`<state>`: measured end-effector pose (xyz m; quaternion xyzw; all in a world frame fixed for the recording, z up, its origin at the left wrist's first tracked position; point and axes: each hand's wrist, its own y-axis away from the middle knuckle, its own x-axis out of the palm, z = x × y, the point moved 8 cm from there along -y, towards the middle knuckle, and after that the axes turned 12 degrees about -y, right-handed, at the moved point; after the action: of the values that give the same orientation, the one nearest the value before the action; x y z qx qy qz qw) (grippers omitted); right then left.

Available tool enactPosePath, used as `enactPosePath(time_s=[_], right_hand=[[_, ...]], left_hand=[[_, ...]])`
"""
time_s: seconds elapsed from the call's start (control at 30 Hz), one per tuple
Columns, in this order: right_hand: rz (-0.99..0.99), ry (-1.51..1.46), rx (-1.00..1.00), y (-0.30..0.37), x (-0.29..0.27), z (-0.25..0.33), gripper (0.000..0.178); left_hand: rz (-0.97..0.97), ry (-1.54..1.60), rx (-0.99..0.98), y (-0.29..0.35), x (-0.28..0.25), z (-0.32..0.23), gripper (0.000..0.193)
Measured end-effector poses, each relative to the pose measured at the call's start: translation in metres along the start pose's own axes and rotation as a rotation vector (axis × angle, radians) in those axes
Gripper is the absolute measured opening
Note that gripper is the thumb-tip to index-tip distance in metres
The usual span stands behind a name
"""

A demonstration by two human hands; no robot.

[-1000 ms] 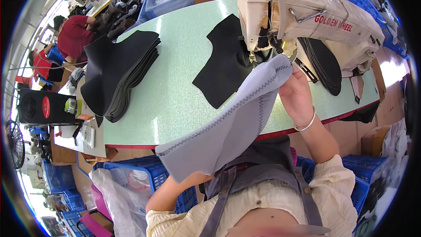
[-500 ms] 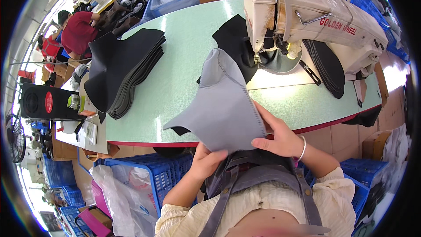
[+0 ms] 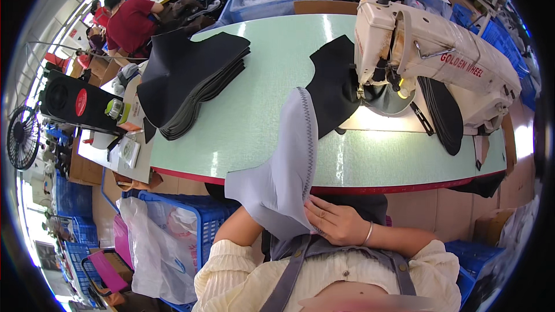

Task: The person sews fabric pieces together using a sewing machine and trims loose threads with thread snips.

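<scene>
A grey boot-shaped fabric piece (image 3: pixel 277 179), with a dark zigzag seam along its right edge, is held up in front of me over the table's near edge. My right hand (image 3: pixel 341 222) pinches its lower right edge by the seam, fingers pressed together. My left forearm (image 3: pixel 240 228) runs up behind the piece, which hides that hand and its fingers. Beyond it, a black fabric piece (image 3: pixel 332 86) lies partly under the head of the sewing machine (image 3: pixel 428 46). Grey material (image 3: pixel 390 101) sits beneath the needle area.
A stack of black cut pieces (image 3: pixel 193 81) lies on the left of the pale green table (image 3: pixel 277 46). Black oval pieces (image 3: pixel 442 115) and black thread snips (image 3: pixel 422 118) lie at the machine's base. Blue crates (image 3: pixel 217 219) stand below; a person in red (image 3: pixel 132 26) sits far left.
The grey piece has turned more upright, its seam now facing me, and come lower. My left hand has gone behind it. My right hand has moved down along its edge. The view has shifted.
</scene>
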<state>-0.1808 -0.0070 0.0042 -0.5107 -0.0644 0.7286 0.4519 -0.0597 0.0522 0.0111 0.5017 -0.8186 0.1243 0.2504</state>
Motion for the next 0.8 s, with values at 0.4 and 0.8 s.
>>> enactPosePath(time_s=[0.4,0.8], right_hand=[[0.028,-0.22,0.095,0.028,0.01,-0.011,0.044],[-0.434,-0.302,0.361,0.005,-0.108,-0.042,0.015]], left_hand=[[-0.001,-0.296,0.033,0.015,0.027,0.007,0.048],[0.354,-1.265,-0.103,0.014,0.077,0.02,0.047]])
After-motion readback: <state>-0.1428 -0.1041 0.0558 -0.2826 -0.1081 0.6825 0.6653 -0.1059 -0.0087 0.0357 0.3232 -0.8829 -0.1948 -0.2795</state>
